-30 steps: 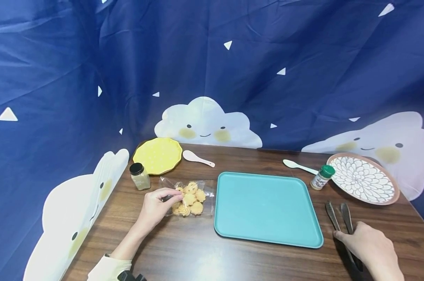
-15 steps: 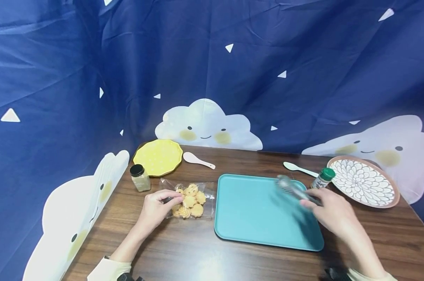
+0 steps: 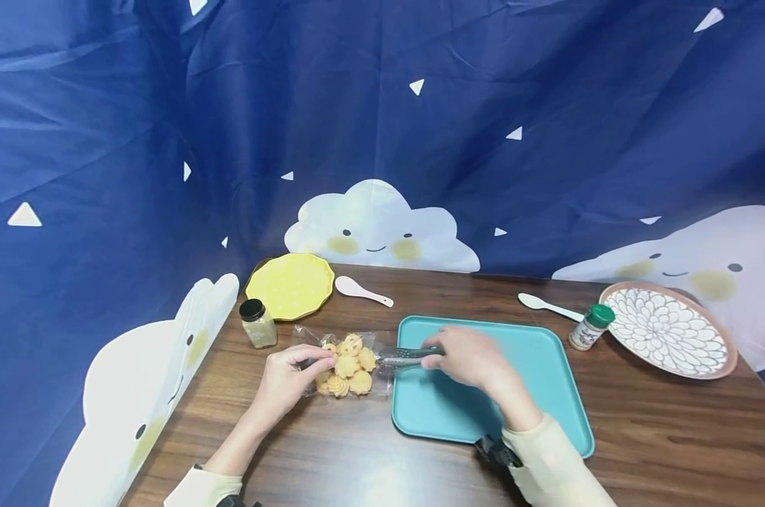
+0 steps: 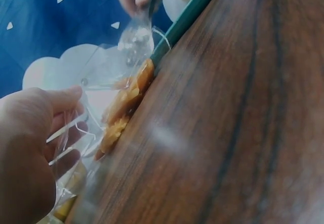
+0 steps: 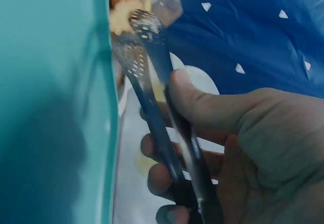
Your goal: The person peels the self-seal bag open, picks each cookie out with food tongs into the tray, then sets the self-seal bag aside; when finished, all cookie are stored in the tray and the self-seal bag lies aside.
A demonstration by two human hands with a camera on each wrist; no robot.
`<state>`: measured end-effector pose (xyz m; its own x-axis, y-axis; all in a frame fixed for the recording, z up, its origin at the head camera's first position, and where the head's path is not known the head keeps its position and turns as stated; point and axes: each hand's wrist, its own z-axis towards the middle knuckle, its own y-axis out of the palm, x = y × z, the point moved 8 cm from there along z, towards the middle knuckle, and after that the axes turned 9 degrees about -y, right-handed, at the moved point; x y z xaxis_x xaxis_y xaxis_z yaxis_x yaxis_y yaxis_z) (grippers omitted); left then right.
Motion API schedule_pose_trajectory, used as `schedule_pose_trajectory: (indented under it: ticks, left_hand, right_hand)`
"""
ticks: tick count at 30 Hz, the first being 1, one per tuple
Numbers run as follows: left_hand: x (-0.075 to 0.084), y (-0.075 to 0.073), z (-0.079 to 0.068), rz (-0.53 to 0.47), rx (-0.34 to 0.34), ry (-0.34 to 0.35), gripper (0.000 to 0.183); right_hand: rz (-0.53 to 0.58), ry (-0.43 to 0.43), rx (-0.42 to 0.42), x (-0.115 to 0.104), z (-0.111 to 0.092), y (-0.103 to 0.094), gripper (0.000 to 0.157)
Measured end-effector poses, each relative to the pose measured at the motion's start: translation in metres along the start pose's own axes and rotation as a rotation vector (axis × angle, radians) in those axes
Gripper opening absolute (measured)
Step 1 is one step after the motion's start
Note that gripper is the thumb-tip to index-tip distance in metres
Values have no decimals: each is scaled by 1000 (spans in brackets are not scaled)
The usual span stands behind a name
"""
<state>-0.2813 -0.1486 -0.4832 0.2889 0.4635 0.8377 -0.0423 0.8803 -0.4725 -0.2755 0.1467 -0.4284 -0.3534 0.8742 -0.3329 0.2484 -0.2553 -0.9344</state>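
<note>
My left hand (image 3: 285, 380) pinches the near left edge of a clear plastic bag (image 3: 384, 384) lying on the table, and the film rises from the fingers in the left wrist view. Several golden cookies (image 3: 347, 366) are inside it. With its thumb and fingers, my right hand (image 3: 467, 355) grips black tongs (image 3: 407, 355) over the left part of a teal tray (image 3: 540, 366). The tongs' perforated tips (image 5: 132, 62) stand slightly apart and point left, right at the bag's right end and the nearest cookies. No cookie shows between the tips.
A yellow plate (image 3: 290, 285), a black-lidded jar (image 3: 259, 327) and a white spoon (image 3: 359, 290) lie back left. At the right are a pale green spoon (image 3: 547, 306), a green-capped shaker (image 3: 590, 331) and a flower-patterned plate (image 3: 667, 327). A blue cloud-print curtain (image 3: 382, 105) hangs behind.
My right hand has lifted the tongs from the table right of the tray and carried them left across it to the cookie bag. My left hand stays on the bag.
</note>
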Motion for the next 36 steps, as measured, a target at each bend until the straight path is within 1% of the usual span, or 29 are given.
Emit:
schedule_pose_trajectory:
  ticks: [3, 6, 10, 16, 21, 28, 32, 36]
  left_hand:
    - [-1, 1, -1, 4, -3, -3, 16]
    - [-1, 2, 0, 1, -9, -10, 16]
    - [-1, 3, 1, -12, -15, -22, 18]
    - [-1, 2, 1, -9, 7, 4, 17]
    - [-3, 2, 1, -22, 6, -7, 17]
    - [-2, 1, 2, -13, -1, -9, 20]
    - [-2, 0, 1, -9, 4, -5, 19]
    - [-2, 0, 1, -8, 6, 0, 19]
  right_hand:
    - [-22, 16, 25, -6, 10, 6, 42]
    - [-24, 20, 38, -9, 15, 9, 43]
    - [3, -6, 19, -12, 18, 16, 40]
    - [35, -61, 14, -18, 21, 23, 40]
    - [39, -91, 39, -20, 21, 21, 33]
    - [-14, -112, 99, -21, 22, 19, 21]
    - [-23, -124, 129, -22, 21, 18, 19]
    - [-59, -153, 167, -24, 16, 13, 18]
